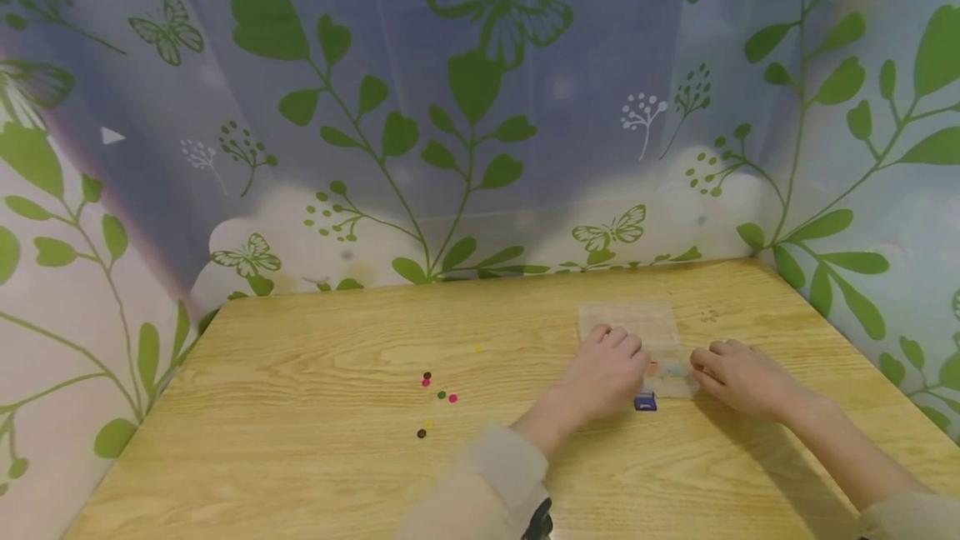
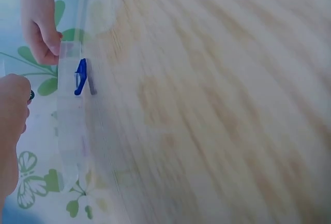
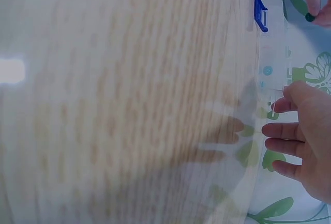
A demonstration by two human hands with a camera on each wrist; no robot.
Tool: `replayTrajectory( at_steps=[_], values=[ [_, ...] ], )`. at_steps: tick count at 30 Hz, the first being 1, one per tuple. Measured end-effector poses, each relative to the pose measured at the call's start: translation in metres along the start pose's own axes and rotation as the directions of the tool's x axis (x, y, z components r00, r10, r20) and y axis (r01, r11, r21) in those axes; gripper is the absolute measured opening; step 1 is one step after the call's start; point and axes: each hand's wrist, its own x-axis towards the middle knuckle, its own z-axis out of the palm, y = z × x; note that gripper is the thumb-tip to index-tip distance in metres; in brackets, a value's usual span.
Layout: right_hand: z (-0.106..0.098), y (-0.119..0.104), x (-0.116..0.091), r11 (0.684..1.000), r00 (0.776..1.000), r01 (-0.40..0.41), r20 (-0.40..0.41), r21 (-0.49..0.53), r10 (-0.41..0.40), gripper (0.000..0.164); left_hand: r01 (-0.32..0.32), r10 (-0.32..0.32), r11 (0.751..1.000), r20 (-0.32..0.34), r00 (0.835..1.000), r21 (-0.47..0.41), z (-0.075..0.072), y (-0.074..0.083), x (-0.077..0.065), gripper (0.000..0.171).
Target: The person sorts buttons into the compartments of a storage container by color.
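A clear plastic box (image 1: 675,387) with a blue latch (image 1: 645,402) stands on the right part of the table, its clear lid (image 1: 626,317) folded back. Small orange pieces (image 1: 652,367) and light blue pieces (image 1: 675,370) show inside. Over the box's left end, my left hand (image 1: 609,369) pinches a small dark green disc, like a button (image 3: 310,17), between thumb and fingertips. At the right end, my right hand (image 1: 746,377) holds the box's edge with thumb and forefinger; its other fingers (image 3: 283,130) extend loosely.
Left of the hands lie several small round pieces: dark ones (image 1: 422,433), pink ones (image 1: 453,398), a green one (image 1: 442,395) and yellow ones (image 1: 478,348). Small brownish pieces (image 1: 708,316) lie beyond the right hand. A patterned curtain (image 1: 480,148) borders the wooden table (image 1: 315,457).
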Motion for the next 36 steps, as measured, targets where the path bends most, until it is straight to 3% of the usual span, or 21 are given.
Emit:
replayTrajectory(
  at_steps=[5, 12, 18, 26, 36],
  values=[
    [-0.002, -0.001, -0.002, 1.0, 1.0, -0.018, 0.003, -0.021, 0.018, 0.008, 0.036, -0.034, 0.999, 0.05, 0.998, -0.038, -0.002, 0.007, 0.011, 0.019],
    [0.0, -0.003, -0.002, 0.998, 1.0, -0.027, -0.011, -0.061, 0.027, 0.006, 0.04, -0.035, 0.999, 0.15, 0.988, -0.031, -0.001, 0.018, 0.019, 0.017],
    [0.001, -0.002, -0.002, 0.995, 0.999, -0.022, -0.051, -0.098, 0.017, 0.008, 0.06, -0.052, 0.997, 0.16, 0.986, -0.042, 0.001, 0.025, 0.024, 0.014],
    [-0.001, -0.004, -0.005, 0.994, 0.998, -0.038, -0.056, -0.104, 0.033, 0.008, 0.142, -0.122, 0.985, 0.185, 0.975, -0.097, 0.001, 0.033, 0.035, 0.01],
    [0.006, -0.002, -0.006, 0.985, 0.994, -0.005, -0.106, -0.17, -0.014, 0.012, 0.173, -0.145, 0.98, 0.246, 0.958, -0.097, 0.009, 0.045, 0.043, 0.013]
  ],
)
